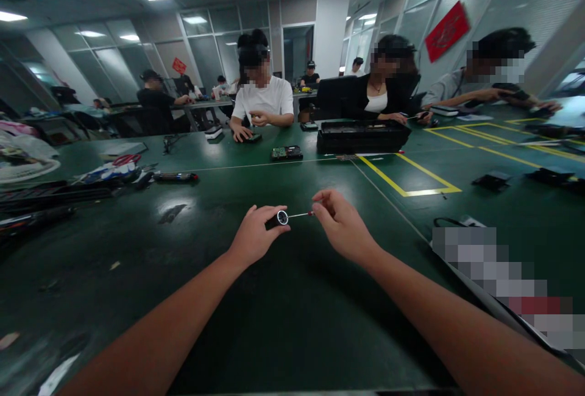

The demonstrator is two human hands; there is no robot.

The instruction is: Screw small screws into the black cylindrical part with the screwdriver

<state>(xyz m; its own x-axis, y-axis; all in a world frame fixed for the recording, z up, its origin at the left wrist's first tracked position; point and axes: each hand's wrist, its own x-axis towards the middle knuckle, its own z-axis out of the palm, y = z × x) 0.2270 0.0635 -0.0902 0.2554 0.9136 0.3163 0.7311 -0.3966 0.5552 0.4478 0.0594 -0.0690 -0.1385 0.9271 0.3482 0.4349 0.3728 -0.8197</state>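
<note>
My left hand (253, 234) is closed around a short black cylinder (283, 218) whose round, silver-rimmed end faces me. The dark inside of that end is too small to make out. My right hand (340, 224) pinches the red end of a thin screwdriver (299, 215) between thumb and fingers. Its slim metal shaft runs level to the left and meets the cylinder's rim; whether the tip touches it or lies behind it, I cannot tell. Both hands are held above the green table (274, 323).
Tools and a red-handled item (127, 159) lie at the left, beside a dark pen-like tool (176, 177). Further back are a circuit board device (287, 153) and a long black case (363, 136). A blurred-out flat sheet (498, 286) lies at the right. Several people sit across the table.
</note>
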